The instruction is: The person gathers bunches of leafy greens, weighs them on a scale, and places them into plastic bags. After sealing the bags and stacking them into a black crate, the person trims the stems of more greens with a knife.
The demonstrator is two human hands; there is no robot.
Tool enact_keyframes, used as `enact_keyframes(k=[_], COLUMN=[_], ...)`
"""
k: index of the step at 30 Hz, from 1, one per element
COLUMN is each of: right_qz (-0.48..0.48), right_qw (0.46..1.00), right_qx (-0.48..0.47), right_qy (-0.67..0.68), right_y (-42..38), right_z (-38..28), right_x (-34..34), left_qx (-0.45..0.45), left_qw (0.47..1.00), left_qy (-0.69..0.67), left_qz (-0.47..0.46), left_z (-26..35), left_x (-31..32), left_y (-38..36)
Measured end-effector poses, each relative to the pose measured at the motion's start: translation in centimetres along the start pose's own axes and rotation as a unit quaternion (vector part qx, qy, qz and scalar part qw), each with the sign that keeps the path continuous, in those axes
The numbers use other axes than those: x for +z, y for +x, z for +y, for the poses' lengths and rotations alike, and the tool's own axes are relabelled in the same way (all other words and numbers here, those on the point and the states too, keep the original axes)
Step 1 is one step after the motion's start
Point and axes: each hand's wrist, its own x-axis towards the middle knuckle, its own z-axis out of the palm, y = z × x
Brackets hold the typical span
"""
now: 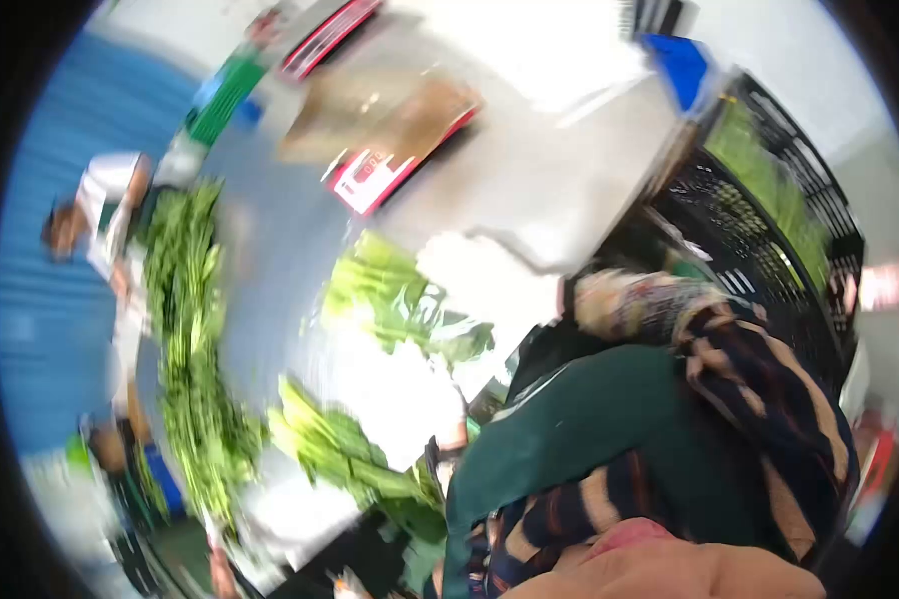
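Observation:
A bunch of leafy greens (375, 290), its lower part in clear plastic, sits between my two white-gloved hands. My right hand (489, 272) grips its upper side; a patterned sleeve cover is on that wrist. On the near side my left hand (398, 394) holds the same bunch, though glare and blur wash out its fingers. Another bunch of greens (335, 439) lies beside my left hand, with its pale stalks pointing away from me.
A scale with red trim (370, 185) bears a brown sheet or tray (380, 110); a second scale (330, 38) stands beyond. Long leafy greens (185, 339) are heaped along the left. Black crates (769, 210) with greens flank my right side. Other people (110, 205) work opposite.

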Motion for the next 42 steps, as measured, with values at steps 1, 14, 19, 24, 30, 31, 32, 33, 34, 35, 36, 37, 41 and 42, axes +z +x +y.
enact_keyframes(k=[1, 14, 19, 24, 30, 31, 32, 33, 34, 35, 36, 37, 41, 42], right_qz=[0.001, -0.132, 0.077, 0.183, 0.583, 0.65, 0.679, 0.706, 0.735, 0.761, 0.611, 0.422, 0.719, 0.708], right_qw=[0.999, 0.589, 0.46, 0.516, 0.52, 0.479, 0.454, 0.428, 0.375, 0.319, 0.283, 0.216, 0.25, 0.292], right_qx=[-0.049, 0.093, -0.004, -0.061, -0.111, -0.125, -0.102, -0.078, -0.036, 0.008, -0.143, -0.216, 0.261, 0.247], right_qy=[-0.01, 0.792, 0.885, 0.835, 0.615, 0.576, 0.568, 0.559, 0.564, 0.566, 0.725, 0.854, 0.594, 0.593], right_y=[-1.2, 1.5, -1.2, -12.4, -28.2, -30.8, -34.1, -37.1, -39.1, -41.4, -47.3, -53.1, -50.5, -50.5], right_z=[1.1, 2.1, 3.2, 7.1, 16.2, 18.8, 21.6, 24.0, 25.6, 27.5, 32.3, 37.1, 31.7, 31.3], right_x=[4.4, 1.2, -11.4, -23.1, -32.6, -32.9, -33.1, -32.8, -32.2, -31.0, -27.4, -23.8, -24.1, -23.8], left_qx=[-0.023, -0.007, 0.026, 0.213, 0.332, 0.329, 0.349, 0.369, 0.399, 0.31, 0.342, 0.373, 0.418, 0.413], left_qw=[0.974, 0.98, 0.98, 0.914, 0.766, 0.724, 0.742, 0.758, 0.758, 0.761, 0.769, 0.773, 0.872, 0.883], left_qy=[0.218, -0.132, -0.198, -0.256, -0.469, -0.537, -0.491, -0.444, -0.422, -0.409, -0.365, -0.318, -0.148, -0.094], left_qz=[-0.051, 0.148, 0.009, -0.231, -0.288, -0.283, -0.293, -0.302, -0.296, -0.397, -0.4, -0.403, -0.207, -0.205], left_z=[-0.2, -5.7, 2.7, 19.7, 44.1, 47.2, 49.0, 50.4, 51.4, 52.2, 52.2, 51.9, 53.6, 54.2], left_x=[0.6, 5.3, 7.4, 13.1, 16.0, 15.8, 16.7, 17.3, 19.0, 20.2, 22.8, 25.1, 27.1, 28.2], left_y=[-0.1, 1.6, 1.4, 5.6, 8.5, 8.0, 7.9, 8.0, 7.9, 7.4, 7.8, 8.3, 10.4, 11.1])
